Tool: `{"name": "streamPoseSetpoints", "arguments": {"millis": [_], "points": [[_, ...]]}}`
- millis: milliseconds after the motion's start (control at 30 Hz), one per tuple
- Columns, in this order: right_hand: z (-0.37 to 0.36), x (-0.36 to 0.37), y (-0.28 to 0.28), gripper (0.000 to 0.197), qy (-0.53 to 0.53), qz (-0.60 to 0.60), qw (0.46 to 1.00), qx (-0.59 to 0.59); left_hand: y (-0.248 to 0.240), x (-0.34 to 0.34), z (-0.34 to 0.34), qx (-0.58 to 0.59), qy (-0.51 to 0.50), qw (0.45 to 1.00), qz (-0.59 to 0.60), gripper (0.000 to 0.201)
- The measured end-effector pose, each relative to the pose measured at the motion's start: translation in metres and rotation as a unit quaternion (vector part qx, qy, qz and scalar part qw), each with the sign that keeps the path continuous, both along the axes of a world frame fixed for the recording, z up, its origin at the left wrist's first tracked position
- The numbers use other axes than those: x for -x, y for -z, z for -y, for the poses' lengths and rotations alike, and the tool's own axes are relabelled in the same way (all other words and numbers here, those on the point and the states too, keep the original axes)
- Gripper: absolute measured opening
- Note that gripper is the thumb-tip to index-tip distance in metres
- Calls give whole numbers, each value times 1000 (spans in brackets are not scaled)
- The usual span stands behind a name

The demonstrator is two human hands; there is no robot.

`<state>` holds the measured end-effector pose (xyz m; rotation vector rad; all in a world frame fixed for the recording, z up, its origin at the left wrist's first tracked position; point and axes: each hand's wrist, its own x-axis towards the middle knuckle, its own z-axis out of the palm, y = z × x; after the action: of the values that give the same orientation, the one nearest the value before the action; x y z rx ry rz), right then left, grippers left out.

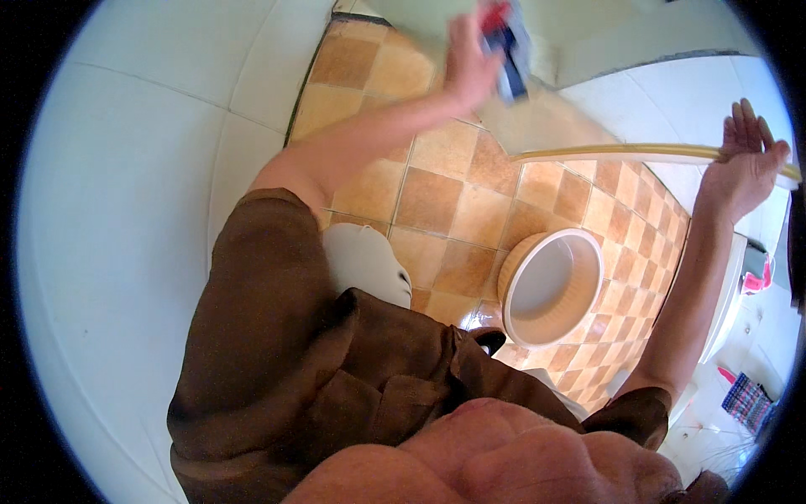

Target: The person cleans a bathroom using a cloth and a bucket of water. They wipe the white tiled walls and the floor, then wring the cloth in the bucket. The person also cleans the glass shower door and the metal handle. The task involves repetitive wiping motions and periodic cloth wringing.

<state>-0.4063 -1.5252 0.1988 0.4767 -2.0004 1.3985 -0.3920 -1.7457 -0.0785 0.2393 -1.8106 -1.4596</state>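
Note:
Far ahead, at the upper middle, my left hand (472, 65) is closed around a blurred red, dark blue and grey object (507, 52). Motion smears the object, and I cannot make out its kind. It is up against a pale, see-through-looking panel (579, 34). Over on the right, my right hand (745, 164) has its fingers stretched out and lies against the long yellowish edge (621, 152) of a panel. Both forearms are bare below brown sleeves.
A beige plastic basin (509, 290) holding cloudy water stands on the brown checkered floor tiles (428, 200). A white rounded thing (365, 262) is beside my body. White wall (134, 210) runs along the left. At the right are a pink item (757, 277) and a plaid cloth (747, 406).

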Motion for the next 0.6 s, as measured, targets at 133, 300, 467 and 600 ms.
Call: {"name": "streamPoseSetpoints", "arguments": {"millis": [133,300,467,600], "points": [[0,1,0,62,-12,7,999,37,-88,47,80,-47,-217,971,-92,56],[-4,13,3,56,-49,41,993,98,-99,14,-21,113,-37,990,-70,47],[-18,15,0,68,-108,94,989,26,-82,-12,-87,473,162,825,-263,53],[-25,4,1,74,-234,150,957,87,-122,8,-48,445,49,863,-233,61]]}}
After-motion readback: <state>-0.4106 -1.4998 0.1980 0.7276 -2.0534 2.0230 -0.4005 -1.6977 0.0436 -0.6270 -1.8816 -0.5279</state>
